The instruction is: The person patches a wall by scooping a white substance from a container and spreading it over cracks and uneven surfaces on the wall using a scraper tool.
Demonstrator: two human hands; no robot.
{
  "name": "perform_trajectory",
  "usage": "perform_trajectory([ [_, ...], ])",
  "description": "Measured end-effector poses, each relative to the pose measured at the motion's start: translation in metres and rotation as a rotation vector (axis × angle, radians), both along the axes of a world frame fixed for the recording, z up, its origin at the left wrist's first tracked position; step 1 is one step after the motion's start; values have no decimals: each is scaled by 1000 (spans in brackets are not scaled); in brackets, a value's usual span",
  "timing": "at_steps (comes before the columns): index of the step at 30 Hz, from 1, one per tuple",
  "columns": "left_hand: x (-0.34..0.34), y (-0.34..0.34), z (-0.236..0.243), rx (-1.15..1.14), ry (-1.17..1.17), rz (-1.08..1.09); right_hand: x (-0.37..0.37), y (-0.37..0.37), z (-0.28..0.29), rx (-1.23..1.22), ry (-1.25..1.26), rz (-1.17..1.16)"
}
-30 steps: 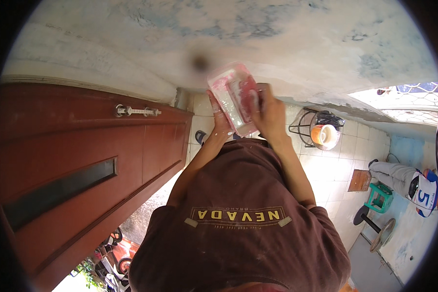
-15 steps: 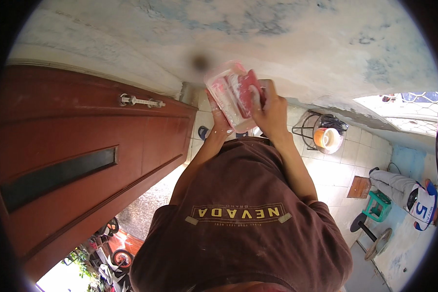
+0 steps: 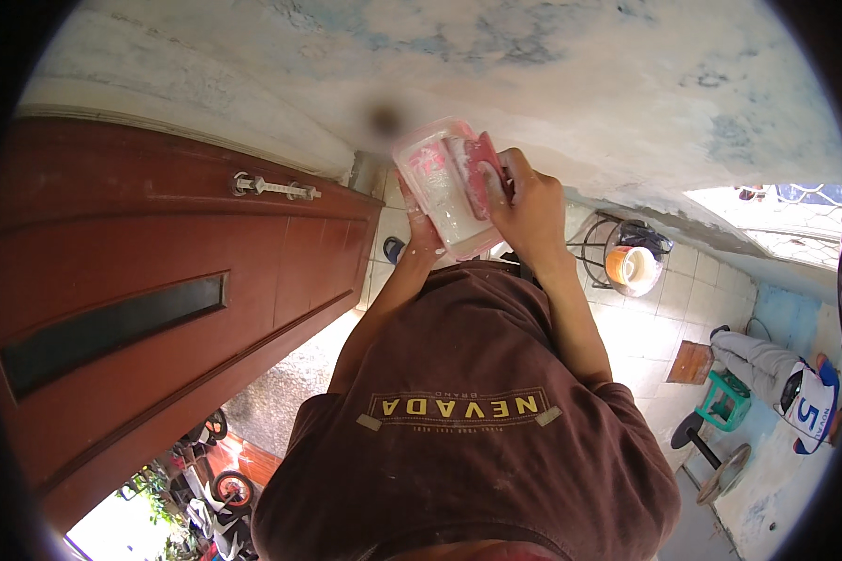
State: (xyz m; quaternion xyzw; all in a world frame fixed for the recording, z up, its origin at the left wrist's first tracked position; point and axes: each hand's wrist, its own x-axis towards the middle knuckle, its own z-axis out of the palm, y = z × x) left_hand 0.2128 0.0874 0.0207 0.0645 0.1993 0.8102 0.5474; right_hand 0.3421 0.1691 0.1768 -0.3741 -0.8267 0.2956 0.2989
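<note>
pink tray (image 3: 430,157) is clasped in left grip (image 3: 421,222), scraper (image 3: 483,173) in right grip (image 3: 533,213), beside mottled wall (image 3: 589,112).

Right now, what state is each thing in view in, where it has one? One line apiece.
Pink tray, white-smeared inside
Red spreader, smeared with white
Left hand, holding the tray
Right hand, gripping the spreader
Bucket, uncovered; contents unclear
Door, appears open
Wall, patchy

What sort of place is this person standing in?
Probably a room in a home being redecorated, though I can't be certain: there is a panelled reddish-brown door, a pale tiled floor and a wall with a patchy, blotched finish.
</note>
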Motion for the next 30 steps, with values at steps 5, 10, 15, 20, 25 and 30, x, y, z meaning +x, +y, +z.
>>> perform_trajectory([
  [5, 5, 9, 24, -134, 119, 89, 9, 15, -19, 55, -145, -20],
  [10, 8, 10, 22, -142, 84, 54, -2, -1, -45, 53, -123, 48],
  [15, 5, 10, 16, -66, 14, 23, 5, 1, -21, -31, 50, -29],
  [20, 10, 18, 16, -102, 78, -74, -1, -5, -36, 67, -101, 20],
  [25, 2, 32, 7, 34, -1, -227, 13, 1, -11, 53, 158, -201],
  [30, 4, 53, 16, -2, -68, -398, 22, -13, -31, 26, 191, -390],
])
